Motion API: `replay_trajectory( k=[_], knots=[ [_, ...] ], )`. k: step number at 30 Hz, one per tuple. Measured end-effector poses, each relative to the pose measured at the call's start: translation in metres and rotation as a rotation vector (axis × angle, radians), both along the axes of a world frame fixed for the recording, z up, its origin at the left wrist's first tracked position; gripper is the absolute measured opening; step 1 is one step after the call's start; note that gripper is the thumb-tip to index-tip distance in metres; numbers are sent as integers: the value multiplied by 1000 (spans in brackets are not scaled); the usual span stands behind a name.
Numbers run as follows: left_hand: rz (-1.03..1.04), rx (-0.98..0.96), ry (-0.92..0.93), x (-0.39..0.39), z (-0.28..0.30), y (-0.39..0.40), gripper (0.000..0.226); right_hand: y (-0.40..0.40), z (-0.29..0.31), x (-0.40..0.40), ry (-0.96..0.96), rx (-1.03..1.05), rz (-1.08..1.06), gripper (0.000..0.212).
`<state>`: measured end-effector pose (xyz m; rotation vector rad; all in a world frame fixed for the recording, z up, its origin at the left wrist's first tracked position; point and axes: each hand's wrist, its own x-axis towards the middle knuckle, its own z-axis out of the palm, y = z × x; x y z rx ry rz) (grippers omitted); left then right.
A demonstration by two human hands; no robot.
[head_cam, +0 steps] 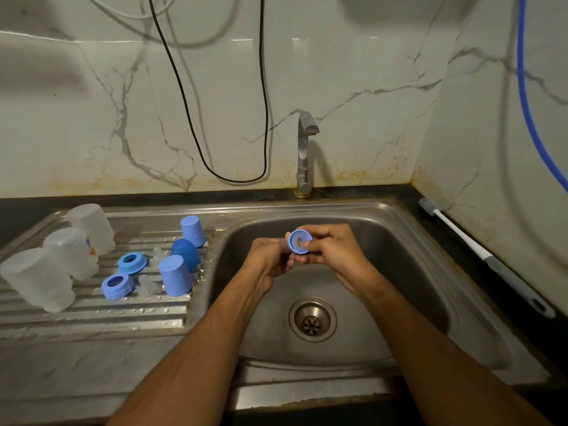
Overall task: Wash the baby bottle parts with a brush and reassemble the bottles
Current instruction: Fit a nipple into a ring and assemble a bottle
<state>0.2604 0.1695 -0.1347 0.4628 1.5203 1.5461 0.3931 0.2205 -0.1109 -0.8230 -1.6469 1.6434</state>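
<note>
Over the sink [399,229] basin we hold a blue collar ring [299,241] between our hands: our right hand [330,250] pinches its rim, fingers curled, and our left hand [270,259] curls its fingers around its underside.

Dim, warm overhead light; soft shadows right of the faucet [305,152] (glare streaks above it); wide-angle bowing at edges.
</note>
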Motion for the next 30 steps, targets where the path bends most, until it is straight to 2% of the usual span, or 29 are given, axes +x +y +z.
replay_trajectory(
  k=[7, 10, 14, 17, 19, 23, 30],
  knots=[
    [101, -32, 33, 4, 7, 0, 27, -3, -1, -7, 16, -9, -7, 35],
    [124, -76, 11, 4, 5, 0, 24, -3, -3, -8, -9, 15, 6, 35],
    [-23, -56, 57, 1, 2, -4, 22, -2, -5, -7, -66, 38, 16, 36],
    [-127, 76, -55, -5, -1, -8, 29, 0, -7, -6, -96, 41, -34, 30],
    [-184, 135, -128, -6, 0, -10, 34, 2, -5, -3, -43, -37, -74, 27],
    [-180, 135, -88, -2, 0, -9, 31, 3, -1, 1, 28, -135, -75, 24],
    [-48, 77, -2, 7, 10, -6, 34, 1, -1, -5, -27, 136, -92, 26]
  ],
)
